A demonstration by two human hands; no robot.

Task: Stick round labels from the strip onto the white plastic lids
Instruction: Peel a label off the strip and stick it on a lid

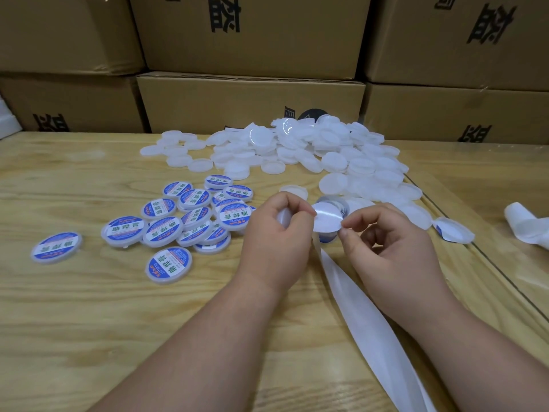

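A round label, its white back toward me, is half peeled from the strip. My right hand pinches the label's lower right edge between thumb and forefinger. My left hand grips the strip's upper part beside the label, fingers curled around it. The spent white backing trails down toward the table's near edge. A heap of bare white lids lies behind my hands. Several labelled lids with blue and white print lie to the left.
Stacked cardboard boxes wall off the back of the wooden table. A curl of label strip and a crumpled length of white backing lie at the right. A seam runs across the tabletop there.
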